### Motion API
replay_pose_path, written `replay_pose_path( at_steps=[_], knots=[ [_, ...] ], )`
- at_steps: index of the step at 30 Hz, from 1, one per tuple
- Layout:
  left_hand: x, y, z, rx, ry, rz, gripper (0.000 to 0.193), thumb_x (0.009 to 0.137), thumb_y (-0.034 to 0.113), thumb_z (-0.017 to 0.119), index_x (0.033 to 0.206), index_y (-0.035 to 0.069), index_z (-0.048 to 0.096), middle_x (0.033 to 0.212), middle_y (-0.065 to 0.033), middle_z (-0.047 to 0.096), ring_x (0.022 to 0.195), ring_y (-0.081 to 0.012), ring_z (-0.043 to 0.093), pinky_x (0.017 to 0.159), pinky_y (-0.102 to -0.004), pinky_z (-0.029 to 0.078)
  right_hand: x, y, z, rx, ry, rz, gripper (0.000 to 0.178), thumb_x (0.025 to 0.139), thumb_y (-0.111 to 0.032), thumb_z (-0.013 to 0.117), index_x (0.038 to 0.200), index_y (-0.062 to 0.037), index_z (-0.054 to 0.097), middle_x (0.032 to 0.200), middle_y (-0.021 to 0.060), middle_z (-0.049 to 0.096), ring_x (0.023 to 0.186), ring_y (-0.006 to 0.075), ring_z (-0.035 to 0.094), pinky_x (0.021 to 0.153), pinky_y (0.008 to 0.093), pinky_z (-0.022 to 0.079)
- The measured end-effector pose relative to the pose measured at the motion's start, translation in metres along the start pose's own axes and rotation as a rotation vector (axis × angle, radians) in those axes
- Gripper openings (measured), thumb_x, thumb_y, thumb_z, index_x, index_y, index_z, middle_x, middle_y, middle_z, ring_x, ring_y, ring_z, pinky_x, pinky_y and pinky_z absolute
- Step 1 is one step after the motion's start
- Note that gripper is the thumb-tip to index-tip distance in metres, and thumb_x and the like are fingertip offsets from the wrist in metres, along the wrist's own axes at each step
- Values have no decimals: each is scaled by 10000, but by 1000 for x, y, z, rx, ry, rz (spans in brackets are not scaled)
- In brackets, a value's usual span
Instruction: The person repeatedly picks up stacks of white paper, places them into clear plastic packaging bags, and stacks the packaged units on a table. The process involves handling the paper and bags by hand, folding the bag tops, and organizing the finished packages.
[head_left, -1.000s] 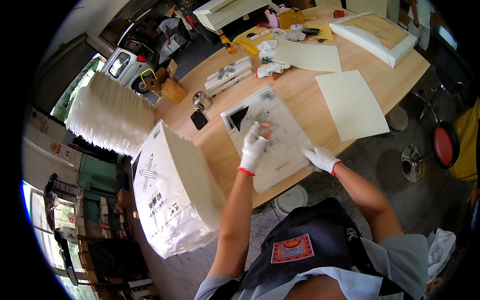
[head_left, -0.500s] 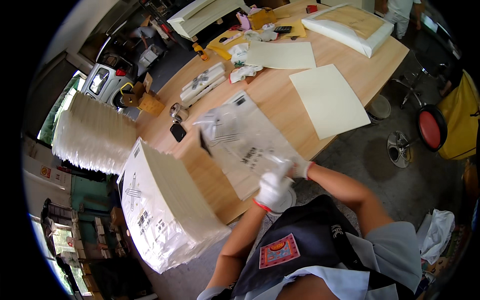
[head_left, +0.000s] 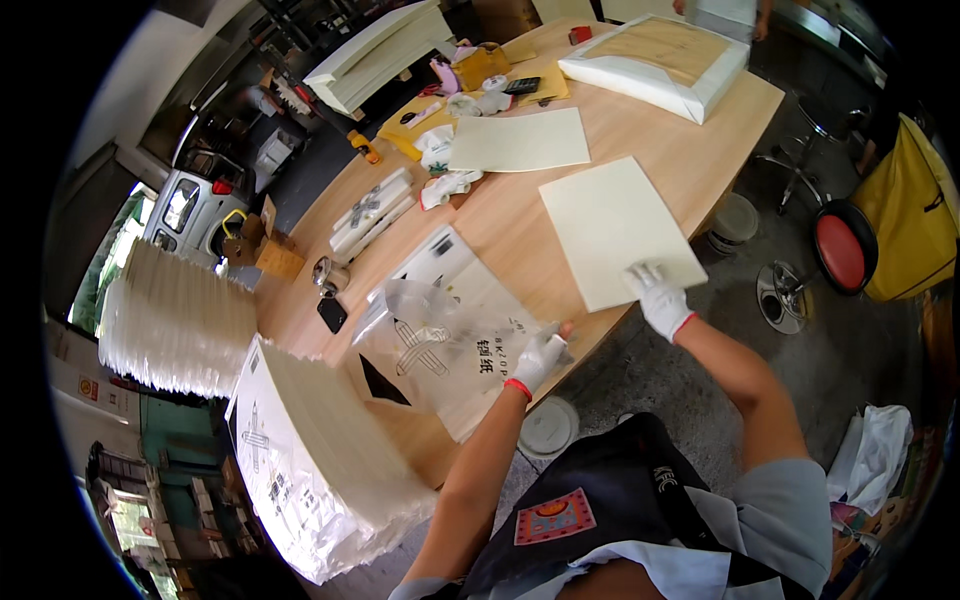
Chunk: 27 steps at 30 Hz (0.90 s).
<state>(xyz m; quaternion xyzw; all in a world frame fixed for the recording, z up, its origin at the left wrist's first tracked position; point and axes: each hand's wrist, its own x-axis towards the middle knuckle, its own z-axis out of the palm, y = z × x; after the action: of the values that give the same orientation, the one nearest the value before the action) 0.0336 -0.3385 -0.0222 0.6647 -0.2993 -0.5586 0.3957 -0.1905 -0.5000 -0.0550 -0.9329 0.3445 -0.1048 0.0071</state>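
Observation:
Both hands wear white gloves with red cuffs. My left hand (head_left: 539, 362) is closed on the open edge of a clear plastic bag (head_left: 425, 345) printed with crossed pencils and dark lettering. The bag lies over a pile of similar flat bags (head_left: 462, 262) at the table's near edge. My right hand (head_left: 660, 303) rests on the near right corner of a cream paper stack (head_left: 612, 232), its fingers stretched out over the top sheet. Farther back lies another cream paper stack (head_left: 525, 140).
Filled paper packs stand in a tall pile (head_left: 330, 440) at the left, with another pile (head_left: 180, 315) behind. The wooden table (head_left: 400, 255) also holds a phone (head_left: 332, 315), a metal tin (head_left: 330, 275), a wrapped roll (head_left: 370, 210) and a large white-wrapped ream (head_left: 690, 95). A stool (head_left: 845, 245) stands right.
My hands were together at the bag's edge. My right hand has moved right onto the cream paper, while my left keeps the bag. The view has shifted slightly.

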Motion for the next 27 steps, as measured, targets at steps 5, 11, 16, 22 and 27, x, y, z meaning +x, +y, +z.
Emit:
replay_pose_path(
  at_steps=[5,11,16,22,27],
  knots=[
    [7,5,15,-703,-98,-118,344,878,100,502,1210,9,503,1092,-131,604,928,-203,618,706,-326,529,-65,-63,-68,294,-139,-130,457,844,-227,540,1277,-92,493,1315,204,467,1236,361,419,1038,458,316],
    [-41,41,-16,-374,-98,-43,404,833,84,528,1215,-30,463,956,-148,646,764,-269,659,661,-376,526,-68,0,-7,1876,-40,684,356,866,-172,617,1179,-14,554,1211,156,565,1083,256,574,918,334,465],
    [-78,41,22,911,72,284,626,798,235,595,1315,23,313,1096,-294,556,941,-423,606,792,-493,481,-40,-75,-32,1916,-57,557,418,865,-257,614,1164,31,559,1161,135,598,1036,216,585,914,302,438],
    [-88,30,68,1083,-13,261,734,766,178,593,1402,39,253,1371,-235,383,1001,-390,593,819,-490,474,-40,-108,-22,1125,-76,647,470,822,-498,589,914,-40,640,856,147,660,831,240,625,763,329,451],
    [-144,71,-24,1,94,450,653,856,148,527,1449,74,264,1482,-133,286,1119,-285,561,790,-343,526,-41,-106,-114,855,6,227,327,805,-380,643,814,-53,631,690,123,600,667,277,603,578,378,448]
  ],
)
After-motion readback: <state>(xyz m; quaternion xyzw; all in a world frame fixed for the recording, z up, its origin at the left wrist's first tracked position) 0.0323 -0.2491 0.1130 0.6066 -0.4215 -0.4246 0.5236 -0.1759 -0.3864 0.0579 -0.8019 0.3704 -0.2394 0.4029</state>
